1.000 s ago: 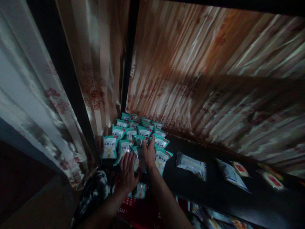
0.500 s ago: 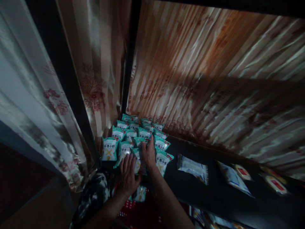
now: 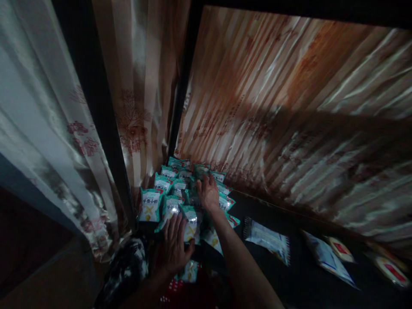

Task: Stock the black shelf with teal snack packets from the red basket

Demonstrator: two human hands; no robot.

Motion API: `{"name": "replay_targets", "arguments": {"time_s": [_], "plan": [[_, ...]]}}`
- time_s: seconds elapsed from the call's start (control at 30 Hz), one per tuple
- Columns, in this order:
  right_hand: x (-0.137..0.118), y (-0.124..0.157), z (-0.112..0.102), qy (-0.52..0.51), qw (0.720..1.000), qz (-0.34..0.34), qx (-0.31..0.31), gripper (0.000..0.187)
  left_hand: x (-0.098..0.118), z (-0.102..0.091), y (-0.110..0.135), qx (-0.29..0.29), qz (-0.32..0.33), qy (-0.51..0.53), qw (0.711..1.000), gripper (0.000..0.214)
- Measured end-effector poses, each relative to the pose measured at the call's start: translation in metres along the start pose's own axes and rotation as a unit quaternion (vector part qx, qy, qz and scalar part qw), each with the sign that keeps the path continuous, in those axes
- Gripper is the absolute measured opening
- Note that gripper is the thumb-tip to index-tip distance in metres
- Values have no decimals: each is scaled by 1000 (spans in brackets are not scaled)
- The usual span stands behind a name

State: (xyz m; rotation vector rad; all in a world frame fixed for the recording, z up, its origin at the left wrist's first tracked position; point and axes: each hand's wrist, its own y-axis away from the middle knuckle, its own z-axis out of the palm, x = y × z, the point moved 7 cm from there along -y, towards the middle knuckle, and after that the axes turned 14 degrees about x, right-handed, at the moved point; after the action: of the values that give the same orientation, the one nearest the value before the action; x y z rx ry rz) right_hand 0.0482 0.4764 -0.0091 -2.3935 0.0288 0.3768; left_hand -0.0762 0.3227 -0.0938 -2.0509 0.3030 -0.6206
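Note:
Green-and-white snack packets (image 3: 149, 205) stand in several close rows on a black shelf (image 3: 257, 274), at its left end. My left hand (image 3: 175, 245) lies against the front row, its fingers stretched out over the lower part of a snack packet (image 3: 192, 224). Farther back, my right hand (image 3: 208, 193) reaches over the packets with its fingers apart, resting on or just above them; I cannot tell which. My right forearm partly covers the front right packet (image 3: 213, 241). Neither hand grips a packet.
Below the shelf edge, another green packet (image 3: 189, 271) lies over a red perforated basket (image 3: 172, 286). To the right are a blue-and-white packet (image 3: 268, 240), a second one (image 3: 328, 259) and small red-labelled packs (image 3: 341, 249). Black posts (image 3: 96, 86) and pleated curtains (image 3: 257, 86) enclose the shelf.
My right hand has moved farther back and slightly right over the packets. My left hand stays at the front row. The whole view has shifted slightly.

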Motion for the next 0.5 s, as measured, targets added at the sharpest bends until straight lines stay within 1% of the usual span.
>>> {"name": "replay_targets", "arguments": {"time_s": [0.13,0.3,0.4,0.5], "plan": [[4,-26,6,57,995,-17,-84,47,-1,-1,-1,18,3,4,1000,57],[5,-37,19,86,979,-17,-185,50,0,-4,-4,23,1,5,1000,55],[5,-38,26,97,972,-23,-215,51,1,-4,-4,19,-3,7,1000,54],[2,-38,29,94,970,-37,-220,51,0,-4,-4,27,-19,13,999,52]]}}
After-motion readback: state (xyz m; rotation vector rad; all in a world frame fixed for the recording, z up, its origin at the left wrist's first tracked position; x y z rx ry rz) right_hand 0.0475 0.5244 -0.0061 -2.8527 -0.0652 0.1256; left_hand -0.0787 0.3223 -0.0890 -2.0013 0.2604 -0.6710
